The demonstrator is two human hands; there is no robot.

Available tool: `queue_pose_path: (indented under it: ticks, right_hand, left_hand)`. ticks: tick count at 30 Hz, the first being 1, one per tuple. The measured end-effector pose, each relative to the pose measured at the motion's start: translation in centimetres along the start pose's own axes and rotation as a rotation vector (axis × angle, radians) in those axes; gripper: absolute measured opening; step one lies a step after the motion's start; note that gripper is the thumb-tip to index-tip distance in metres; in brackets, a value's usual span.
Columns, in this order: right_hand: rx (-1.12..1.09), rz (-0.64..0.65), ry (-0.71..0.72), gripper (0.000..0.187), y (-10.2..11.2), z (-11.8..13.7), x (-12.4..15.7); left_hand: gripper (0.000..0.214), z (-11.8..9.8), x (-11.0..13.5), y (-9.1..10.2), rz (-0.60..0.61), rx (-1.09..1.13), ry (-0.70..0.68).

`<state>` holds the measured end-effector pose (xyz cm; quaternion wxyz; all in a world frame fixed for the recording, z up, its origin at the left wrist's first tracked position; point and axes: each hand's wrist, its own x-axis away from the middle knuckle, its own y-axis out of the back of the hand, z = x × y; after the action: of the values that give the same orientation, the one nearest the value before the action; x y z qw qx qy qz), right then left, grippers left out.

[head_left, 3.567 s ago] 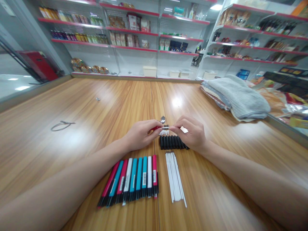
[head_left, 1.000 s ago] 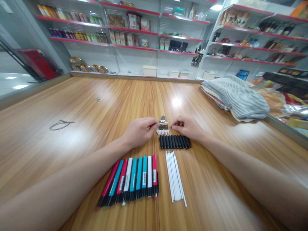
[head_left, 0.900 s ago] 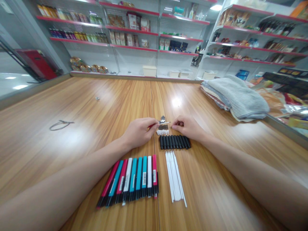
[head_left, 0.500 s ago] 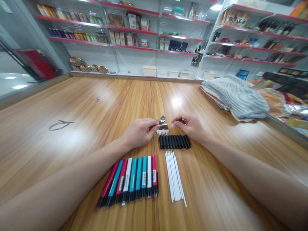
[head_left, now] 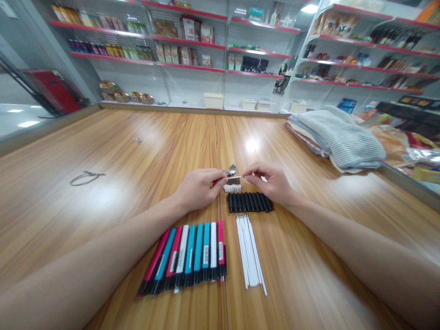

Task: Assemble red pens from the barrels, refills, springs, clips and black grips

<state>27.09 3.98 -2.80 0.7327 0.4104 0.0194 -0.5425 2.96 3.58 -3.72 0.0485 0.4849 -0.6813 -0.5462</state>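
Observation:
Between my hands is a thin white pen refill [head_left: 235, 177], held nearly level. My left hand [head_left: 200, 190] grips one end of it, fingers closed. The thumb and fingers of my right hand [head_left: 270, 182] pinch at the refill's tip; any small part in them is too tiny to make out. Just beneath lie small dark parts like springs [head_left: 233, 181] and a row of short white pieces [head_left: 233, 188]. Shiny metal pieces [head_left: 232, 171] sit behind. Nearer me are black tubes [head_left: 250, 202], a bundle of white refills [head_left: 250, 252], and pink, blue and white pen barrels [head_left: 197, 252].
A looped grey cord [head_left: 85, 178] and a small shiny item [head_left: 138, 140] lie on the table's left. Folded striped cloths [head_left: 343, 137] are stacked at the right, beside packaged goods [head_left: 402, 142]. Stocked shelves [head_left: 189, 41] stand behind the table.
My right fingers have moved slightly left and closed in on the refill's tip. My left hand is practically still, and the laid-out parts have not moved.

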Motion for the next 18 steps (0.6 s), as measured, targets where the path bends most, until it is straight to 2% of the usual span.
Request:
queue_pose_path:
  ticks: [7,18]
  right_hand:
    - [0.004,-0.052,0.02,0.009,0.04,0.05,0.1]
    - [0.026,-0.05,0.051,0.009,-0.22,0.17,0.03]
  left_hand:
    - [0.025,-0.05,0.02,0.11,0.007,-0.006,0.005]
    - [0.024,-0.07,0.04,0.02,0.007,0.001,-0.004]
